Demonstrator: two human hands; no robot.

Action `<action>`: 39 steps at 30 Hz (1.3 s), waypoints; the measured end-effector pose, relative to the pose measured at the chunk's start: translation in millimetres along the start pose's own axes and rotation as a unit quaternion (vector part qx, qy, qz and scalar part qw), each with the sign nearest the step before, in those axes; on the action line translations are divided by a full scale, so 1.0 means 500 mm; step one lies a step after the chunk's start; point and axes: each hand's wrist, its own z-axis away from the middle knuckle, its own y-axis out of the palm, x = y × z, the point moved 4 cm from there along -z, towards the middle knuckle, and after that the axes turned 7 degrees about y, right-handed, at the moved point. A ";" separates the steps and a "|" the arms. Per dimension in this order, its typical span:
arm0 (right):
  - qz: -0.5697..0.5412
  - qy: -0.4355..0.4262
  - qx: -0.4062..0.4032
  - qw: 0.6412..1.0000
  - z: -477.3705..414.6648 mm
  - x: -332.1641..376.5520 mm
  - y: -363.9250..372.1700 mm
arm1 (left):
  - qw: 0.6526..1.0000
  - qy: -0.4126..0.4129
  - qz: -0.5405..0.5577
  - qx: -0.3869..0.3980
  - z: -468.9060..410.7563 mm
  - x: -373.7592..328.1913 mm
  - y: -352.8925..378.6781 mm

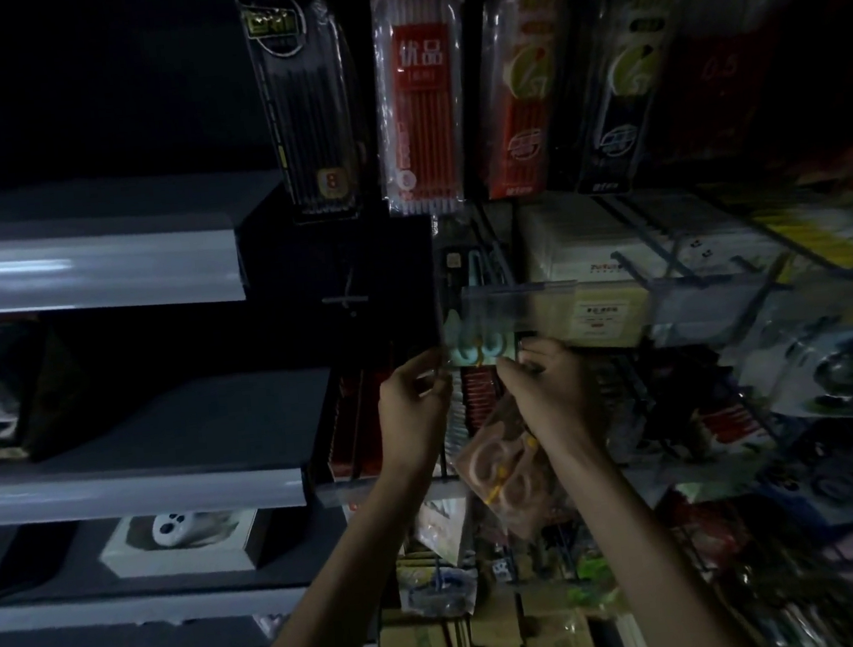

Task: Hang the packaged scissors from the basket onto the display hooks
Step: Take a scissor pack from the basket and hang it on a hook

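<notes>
As the left hand (410,402) and right hand (548,385) pinch the teal scissors pack (478,352) aloft, the pink pack (504,471) dangling under the right palm could slip free.

The left hand (410,402) and right hand (549,390) pinch a clear packet of teal-handled scissors (478,350) by a transparent plastic shelf strip (520,295); a pink-handled scissors packet (505,476) hangs under the right wrist.

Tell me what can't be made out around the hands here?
Head view only.
Top of the teal scissors pack, and any hook: behind the clear price strip.
Upper part of the pink scissors pack: behind the right hand.
Basket: outside the frame.
Goods at right: blurred, dark.
</notes>
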 end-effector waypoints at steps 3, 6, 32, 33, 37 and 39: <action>0.008 0.013 0.009 1.000 -0.004 -0.007 0.002 | 1.000 -0.014 0.006 0.015 -0.001 0.010 0.005; 0.015 0.015 0.023 1.000 -0.007 -0.005 0.004 | 1.000 -0.012 -0.010 0.026 -0.006 0.017 0.011; 0.043 -0.090 0.014 0.995 0.041 -0.002 -0.014 | 0.986 -0.036 0.068 0.145 0.103 -0.079 -0.026; 0.022 -0.100 0.010 0.995 0.052 0.003 -0.020 | 0.983 -0.040 0.072 0.161 0.120 -0.094 -0.028; -0.037 -0.128 -0.016 0.991 0.123 0.023 -0.049 | 0.970 -0.016 0.029 0.240 0.188 -0.123 -0.031; -0.064 -0.127 -0.019 0.990 0.158 0.025 -0.059 | 0.967 -0.019 -0.006 0.253 0.222 -0.113 -0.041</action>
